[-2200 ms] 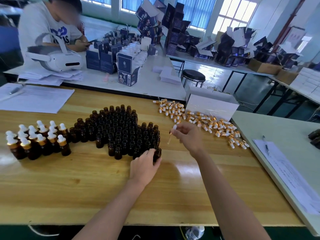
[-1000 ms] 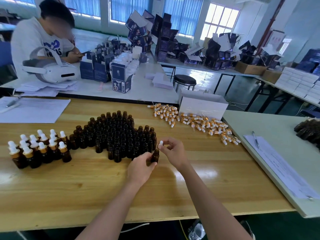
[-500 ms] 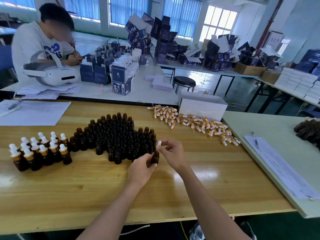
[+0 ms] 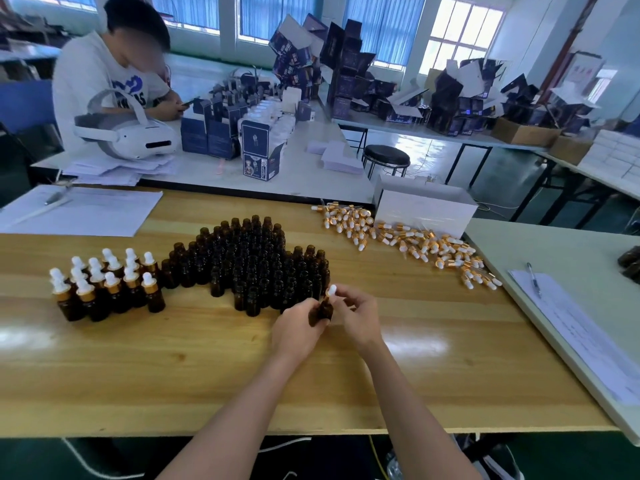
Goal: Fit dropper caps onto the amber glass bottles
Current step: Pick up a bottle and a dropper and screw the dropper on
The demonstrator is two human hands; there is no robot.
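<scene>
My left hand (image 4: 296, 332) grips one amber glass bottle (image 4: 325, 310) just in front of the cluster of open amber bottles (image 4: 249, 261) on the wooden table (image 4: 173, 368). My right hand (image 4: 356, 315) pinches a white-bulbed dropper cap (image 4: 331, 291) that sits on this bottle's neck. Several capped bottles (image 4: 107, 285) stand in a group at the left. A loose pile of gold-and-white dropper caps (image 4: 405, 239) lies at the back right.
A white open box (image 4: 427, 206) stands behind the cap pile. Paper sheets (image 4: 79, 211) lie at the back left, a form with a pen (image 4: 533, 280) on the right-hand table. A person sits at the far table beside a white headset (image 4: 128, 135) and blue cartons (image 4: 259, 154).
My right hand brought a dropper cap from beside the pile down onto the bottle held by my left hand. Over the last second both hands stay on bottle and cap, barely shifting.
</scene>
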